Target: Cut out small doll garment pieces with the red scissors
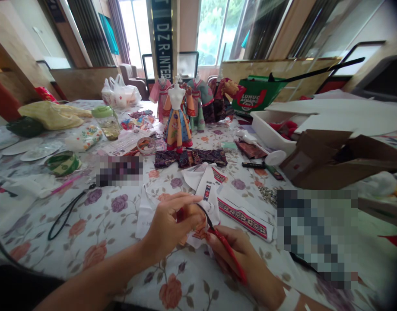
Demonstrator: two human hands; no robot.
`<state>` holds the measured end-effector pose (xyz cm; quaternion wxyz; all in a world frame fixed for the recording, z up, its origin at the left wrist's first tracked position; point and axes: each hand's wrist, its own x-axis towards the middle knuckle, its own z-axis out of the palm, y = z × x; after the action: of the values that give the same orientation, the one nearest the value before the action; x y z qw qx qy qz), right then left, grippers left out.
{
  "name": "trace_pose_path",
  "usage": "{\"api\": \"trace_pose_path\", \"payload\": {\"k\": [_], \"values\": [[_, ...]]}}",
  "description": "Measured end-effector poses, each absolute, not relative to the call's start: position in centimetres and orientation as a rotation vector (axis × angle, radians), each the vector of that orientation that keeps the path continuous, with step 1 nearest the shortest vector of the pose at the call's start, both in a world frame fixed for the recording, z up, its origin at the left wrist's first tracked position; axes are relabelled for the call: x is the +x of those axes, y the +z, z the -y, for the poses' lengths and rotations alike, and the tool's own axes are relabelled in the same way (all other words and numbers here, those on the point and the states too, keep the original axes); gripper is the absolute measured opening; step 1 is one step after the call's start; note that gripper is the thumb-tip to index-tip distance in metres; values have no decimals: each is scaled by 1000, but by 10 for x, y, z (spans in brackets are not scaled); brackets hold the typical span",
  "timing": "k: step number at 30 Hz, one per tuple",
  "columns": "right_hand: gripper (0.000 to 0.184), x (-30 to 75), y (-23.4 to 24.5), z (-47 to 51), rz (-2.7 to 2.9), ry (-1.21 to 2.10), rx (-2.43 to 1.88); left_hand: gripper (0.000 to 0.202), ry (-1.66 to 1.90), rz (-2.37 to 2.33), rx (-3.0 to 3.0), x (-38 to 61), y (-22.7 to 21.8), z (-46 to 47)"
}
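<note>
My left hand (175, 220) is closed on a small piece of orange fabric (192, 213), pinched between thumb and fingers. Red-handled scissors (229, 252) are in my right hand (240, 248), their dark blades reaching up beside the fabric. Whether the blades are cutting into it I cannot tell. Both hands meet just above the flowered tablecloth (123, 242). Behind them lie white pieces with patterned red and black trim, one a long trim strip (245, 218). Beyond these stretches a dark patterned cloth strip (206, 157).
Dress forms in small robes stand at the back, the nearest a white doll form (177, 98) in an orange skirt. At right are a cardboard box (328, 160), a white tray (269, 129) and a green bag (259, 93). Leftward sit a lidded jar (106, 123) and green tape (62, 163).
</note>
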<state>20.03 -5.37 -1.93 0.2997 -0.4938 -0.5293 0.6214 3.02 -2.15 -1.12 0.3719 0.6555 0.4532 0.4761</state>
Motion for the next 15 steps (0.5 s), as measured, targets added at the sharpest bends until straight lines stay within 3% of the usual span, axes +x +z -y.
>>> {"api": "trace_pose_path", "payload": {"k": [15], "values": [[49,203,-17,52,1429,1671,-1275,33,1167,-1061,1560,29,-7,22]]}}
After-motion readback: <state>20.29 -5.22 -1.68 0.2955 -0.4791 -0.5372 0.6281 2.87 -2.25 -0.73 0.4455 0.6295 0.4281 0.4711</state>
